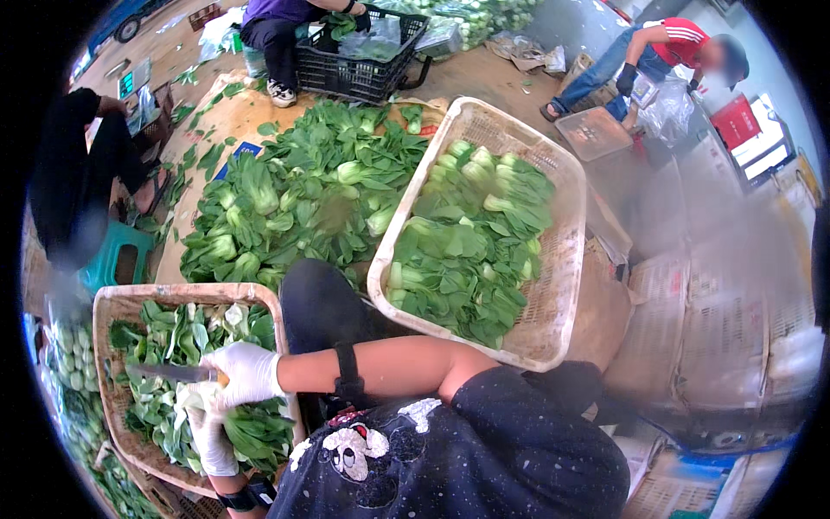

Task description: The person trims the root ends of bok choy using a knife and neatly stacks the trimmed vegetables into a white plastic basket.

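Both my hands, in white gloves, are over a crate of leaves (102, 363) on my left. My right hand (245, 372) is closed round the orange handle of a knife (169, 372), whose blade points left. Just below it, my left hand (210, 441) grips a head of bok choy (255, 432), its leaves hanging to the right. The hands nearly touch, and the stem end is partly hidden by the fingers. Loose green and pale leaves (177, 333) lie in the crate under the blade.
A large white crate (574, 259) of bok choy heads stands ahead to the right. Beyond my knee a heap of bok choy (285, 190) covers the ground. A black crate (346, 78), a teal stool (121, 251) and several people at work are farther off; stacked cartons (718, 303) rise at right.
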A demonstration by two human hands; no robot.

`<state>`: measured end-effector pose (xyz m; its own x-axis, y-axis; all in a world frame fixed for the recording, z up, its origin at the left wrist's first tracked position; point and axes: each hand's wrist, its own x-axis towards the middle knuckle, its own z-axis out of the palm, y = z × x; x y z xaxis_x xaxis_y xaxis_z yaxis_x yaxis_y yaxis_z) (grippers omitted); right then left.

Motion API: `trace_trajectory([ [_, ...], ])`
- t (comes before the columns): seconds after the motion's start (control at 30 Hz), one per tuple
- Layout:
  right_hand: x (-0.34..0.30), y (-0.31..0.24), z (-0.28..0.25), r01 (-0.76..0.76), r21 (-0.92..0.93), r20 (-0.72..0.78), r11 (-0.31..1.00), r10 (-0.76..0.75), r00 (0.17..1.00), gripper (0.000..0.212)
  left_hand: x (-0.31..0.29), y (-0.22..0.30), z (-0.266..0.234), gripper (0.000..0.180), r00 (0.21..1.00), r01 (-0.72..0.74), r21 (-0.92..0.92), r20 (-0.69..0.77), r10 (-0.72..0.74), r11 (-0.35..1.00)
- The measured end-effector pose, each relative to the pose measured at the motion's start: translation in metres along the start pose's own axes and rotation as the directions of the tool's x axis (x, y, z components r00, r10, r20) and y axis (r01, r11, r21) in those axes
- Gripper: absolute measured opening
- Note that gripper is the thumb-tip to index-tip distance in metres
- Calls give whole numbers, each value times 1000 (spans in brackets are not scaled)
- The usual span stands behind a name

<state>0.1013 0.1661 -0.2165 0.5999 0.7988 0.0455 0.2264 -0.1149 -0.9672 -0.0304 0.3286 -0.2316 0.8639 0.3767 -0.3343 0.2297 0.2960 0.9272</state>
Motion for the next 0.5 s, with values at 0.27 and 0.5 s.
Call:
trace_trajectory([
  [0.27, 51, 71, -121, -107, 750, -297, 653, 477, 827, 25, 55, -26, -79, 41, 895, -33, -48, -445, 8, 998],
  [0.5, -15, 43, -220, 187, 546, -714, 817, 337, 614, 21, 79, -70, -135, 82, 715, 130, 702, -556, 425, 700],
])
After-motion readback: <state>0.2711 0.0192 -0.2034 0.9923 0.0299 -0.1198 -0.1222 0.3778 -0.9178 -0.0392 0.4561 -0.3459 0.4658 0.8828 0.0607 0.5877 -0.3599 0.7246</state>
